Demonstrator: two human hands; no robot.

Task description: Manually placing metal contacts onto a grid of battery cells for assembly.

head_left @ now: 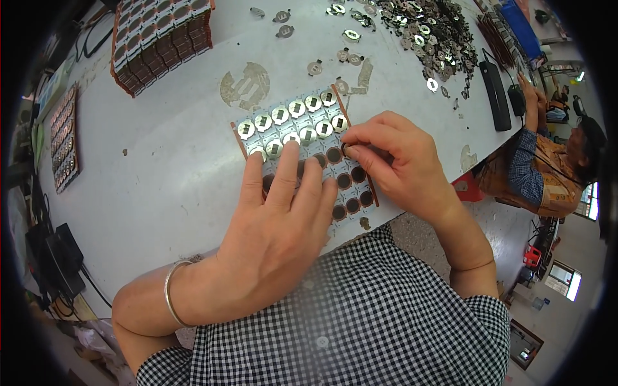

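Observation:
A circuit board panel (297,114) lies slightly turned on the table in front of me. Its far rows carry shiny round metal clips (279,116), while the nearer rows show bare dark round pads (344,181). My left hand (275,209) rests flat over the panel's left and middle, fingers spread, hiding several pads. At the right edge of the third row, my right hand (402,161) pinches thumb and forefinger together on what looks like a small metal clip (348,149), mostly covered by the fingertips.
A large pile of loose metal clips (431,38) covers the far right of the table (161,193). Stacked panels (161,45) stand at the far left, with another panel (64,138) nearer the left edge. Black adapters and cables (61,257) lie left. Another person (547,164) sits at right.

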